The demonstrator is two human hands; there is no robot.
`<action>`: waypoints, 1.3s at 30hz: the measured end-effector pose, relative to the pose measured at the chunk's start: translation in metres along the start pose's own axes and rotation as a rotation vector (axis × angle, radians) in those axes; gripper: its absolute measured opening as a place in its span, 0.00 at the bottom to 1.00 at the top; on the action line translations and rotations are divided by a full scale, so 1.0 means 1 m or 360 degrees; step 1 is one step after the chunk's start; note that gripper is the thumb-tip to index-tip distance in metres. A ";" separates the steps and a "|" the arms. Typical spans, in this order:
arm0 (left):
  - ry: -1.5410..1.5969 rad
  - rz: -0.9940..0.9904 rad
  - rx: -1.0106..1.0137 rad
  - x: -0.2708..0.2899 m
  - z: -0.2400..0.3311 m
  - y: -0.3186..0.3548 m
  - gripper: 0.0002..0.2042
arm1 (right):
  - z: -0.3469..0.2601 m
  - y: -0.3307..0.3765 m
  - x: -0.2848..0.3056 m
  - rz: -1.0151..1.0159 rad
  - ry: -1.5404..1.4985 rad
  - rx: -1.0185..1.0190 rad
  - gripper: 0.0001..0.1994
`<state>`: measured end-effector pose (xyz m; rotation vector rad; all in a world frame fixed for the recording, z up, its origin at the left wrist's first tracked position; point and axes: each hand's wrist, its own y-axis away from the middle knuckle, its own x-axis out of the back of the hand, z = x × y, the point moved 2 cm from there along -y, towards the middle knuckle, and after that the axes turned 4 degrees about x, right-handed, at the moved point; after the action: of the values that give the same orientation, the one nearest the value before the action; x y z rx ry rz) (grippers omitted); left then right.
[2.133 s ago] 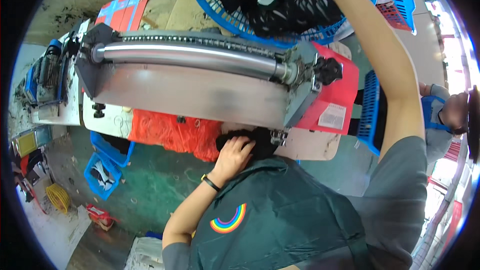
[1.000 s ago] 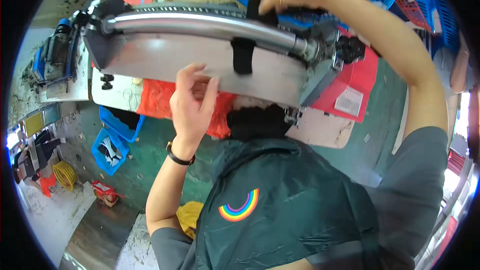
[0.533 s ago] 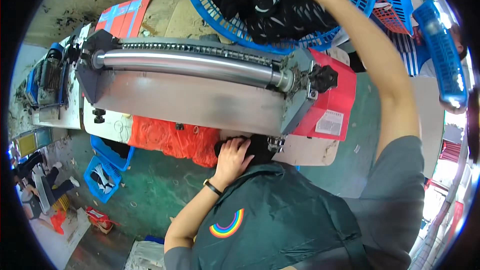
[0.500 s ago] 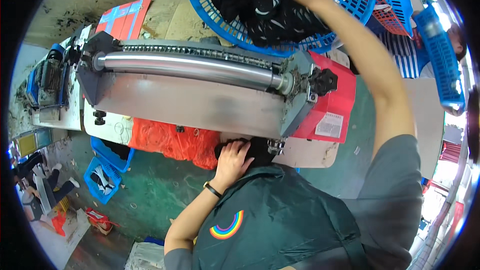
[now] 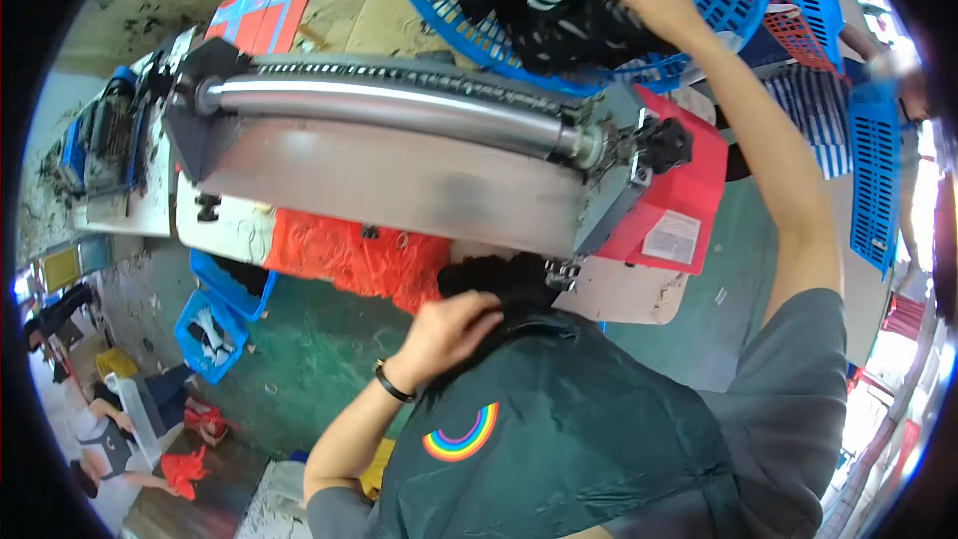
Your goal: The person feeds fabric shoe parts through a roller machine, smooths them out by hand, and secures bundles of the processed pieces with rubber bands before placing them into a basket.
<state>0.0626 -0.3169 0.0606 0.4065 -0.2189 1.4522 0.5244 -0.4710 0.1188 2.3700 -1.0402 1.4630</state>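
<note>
My left hand [image 5: 447, 337] has its fingers curled at the near edge of a bunched black cloth [image 5: 509, 281], which lies between the table edge and my dark apron [image 5: 559, 429]. Farther off, my right hand [image 5: 654, 2] is over a large blue plastic basket [image 5: 439, 15] heaped with black fabric pieces [image 5: 569, 35]. Its thumb and fingertips are pinched together above the heap; what they hold, if anything, is too small to make out. Between my hands sits a machine with a long shiny metal roller [image 5: 389, 105] and a flat metal plate [image 5: 399, 180] sloping below it.
A red plastic bag [image 5: 359, 260] hangs over the table's front edge. A black knob [image 5: 667, 144] juts from the machine's right end, beside a red board [image 5: 694, 200]. Small blue baskets [image 5: 210, 334] stand on the floor at left. Another person [image 5: 120, 429] is at lower left.
My right hand has come slightly nearer within the basket, its fingers now visibly pinched. My left hand has drawn back toward me from the black cloth's top. The view has shifted slightly.
</note>
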 end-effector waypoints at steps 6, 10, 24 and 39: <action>0.1024 0.0270 0.0689 0.066 0.014 -0.049 0.08 | -0.105 0.007 -0.038 -0.1011 -0.0635 -0.0242 0.19; 0.0341 0.0564 0.0498 0.069 -0.010 -0.101 0.14 | -0.145 0.006 -0.093 -0.1564 -0.0849 -0.0305 0.23; -0.0508 0.0262 0.0003 -0.064 -0.056 -0.016 0.23 | -0.110 -0.069 -0.001 0.0118 -0.0606 0.0170 0.11; 0.0128 -0.0167 -0.0064 -0.036 -0.035 0.001 0.13 | 0.017 -0.028 -0.058 0.0395 0.0237 -0.0402 0.16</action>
<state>0.0542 -0.3361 0.0149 0.3215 -0.1598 1.3561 0.5382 -0.4311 0.0669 1.9849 -1.4252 1.4575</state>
